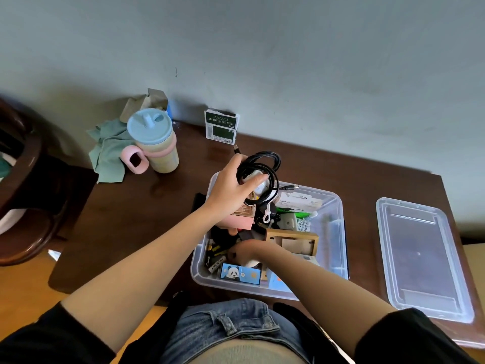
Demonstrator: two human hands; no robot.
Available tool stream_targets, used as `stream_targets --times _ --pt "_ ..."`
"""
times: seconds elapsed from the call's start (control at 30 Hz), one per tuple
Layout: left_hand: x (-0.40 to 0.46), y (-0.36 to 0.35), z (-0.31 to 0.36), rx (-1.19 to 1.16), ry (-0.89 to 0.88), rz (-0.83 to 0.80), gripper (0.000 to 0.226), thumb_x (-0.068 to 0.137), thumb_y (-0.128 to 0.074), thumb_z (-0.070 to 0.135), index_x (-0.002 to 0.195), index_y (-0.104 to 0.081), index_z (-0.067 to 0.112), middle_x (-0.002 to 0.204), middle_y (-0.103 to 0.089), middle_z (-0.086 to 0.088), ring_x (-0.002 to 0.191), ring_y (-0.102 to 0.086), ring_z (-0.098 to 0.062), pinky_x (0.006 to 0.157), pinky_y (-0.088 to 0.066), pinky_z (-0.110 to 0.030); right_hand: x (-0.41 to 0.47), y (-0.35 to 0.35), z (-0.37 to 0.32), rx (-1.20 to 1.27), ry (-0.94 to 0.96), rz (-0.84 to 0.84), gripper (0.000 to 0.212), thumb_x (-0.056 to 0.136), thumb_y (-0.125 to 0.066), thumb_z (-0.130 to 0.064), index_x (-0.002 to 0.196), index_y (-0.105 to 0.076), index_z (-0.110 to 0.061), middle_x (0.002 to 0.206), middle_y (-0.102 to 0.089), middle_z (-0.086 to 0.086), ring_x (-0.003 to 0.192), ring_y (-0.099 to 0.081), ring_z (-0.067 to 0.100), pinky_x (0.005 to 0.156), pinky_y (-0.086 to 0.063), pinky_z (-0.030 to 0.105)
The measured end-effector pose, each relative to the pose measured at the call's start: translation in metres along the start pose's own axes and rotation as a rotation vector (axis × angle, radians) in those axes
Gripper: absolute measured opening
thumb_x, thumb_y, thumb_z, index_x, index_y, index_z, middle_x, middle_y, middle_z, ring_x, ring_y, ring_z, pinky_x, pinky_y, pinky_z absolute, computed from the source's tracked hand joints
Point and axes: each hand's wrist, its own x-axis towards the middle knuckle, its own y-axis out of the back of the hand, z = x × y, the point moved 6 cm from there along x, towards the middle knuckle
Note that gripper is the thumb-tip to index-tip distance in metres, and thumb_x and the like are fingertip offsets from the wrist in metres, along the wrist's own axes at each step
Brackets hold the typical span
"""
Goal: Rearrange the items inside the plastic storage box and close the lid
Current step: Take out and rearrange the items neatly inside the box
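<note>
Gripping a coiled black cable (262, 164) above the cluttered storage box (338, 206), left hand (233, 185); right hand (249, 248) buried inside, grip unclear.

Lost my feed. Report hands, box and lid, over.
Left hand grips coiled black cable above storage box. Right hand down among the items, grip unclear. Lid off, on the table right of box.

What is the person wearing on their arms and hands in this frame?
Both forearms are bare, with black sleeves ending near the elbows. The left hand and right hand wear no gloves; no rings, watch or bracelets show. Blue denim shows at the waist.
</note>
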Motion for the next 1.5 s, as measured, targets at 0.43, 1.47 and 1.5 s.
stream_targets --times 0.43,1.47,1.5 --pt "-0.008 -0.001 0.0 -0.013 0.022 -0.047 0.032 0.086 -0.066 0.04 0.103 -0.053 0.017 0.092 -0.065 0.005 0.088 -0.061 -0.009 0.082 -0.05 -0.029 -0.008 -0.006 0.003 -0.277 -0.006 -0.131 0.053 0.088 -0.051 0.008 0.139 -0.043 -0.002 0.127 -0.055 0.017 0.076 -0.055 0.025 0.043 -0.039 0.023" --pt "-0.007 -0.048 0.024 0.732 -0.15 -0.457 0.04 0.089 -0.061 0.041 0.117 -0.049 0.014 0.105 -0.056 -0.005 0.09 -0.057 -0.028 0.066 -0.038 -0.035 -0.02 -0.007 0.011 0.252 -0.213 -0.16 0.03 0.098 -0.043 -0.001 0.124 -0.052 0.012 0.137 -0.049 0.021 0.128 -0.048 0.031 0.098 -0.042 0.038" --pt "-0.008 -0.05 0.025 0.799 -0.178 -0.455 0.038 0.09 -0.06 0.039 0.116 -0.051 0.013 0.105 -0.054 -0.006 0.088 -0.058 -0.03 0.063 -0.036 -0.034 -0.022 -0.006 0.01 0.224 -0.206 -0.13 0.033 0.098 -0.042 0.0 0.128 -0.049 0.011 0.137 -0.05 0.021 0.127 -0.048 0.031 0.099 -0.041 0.038"
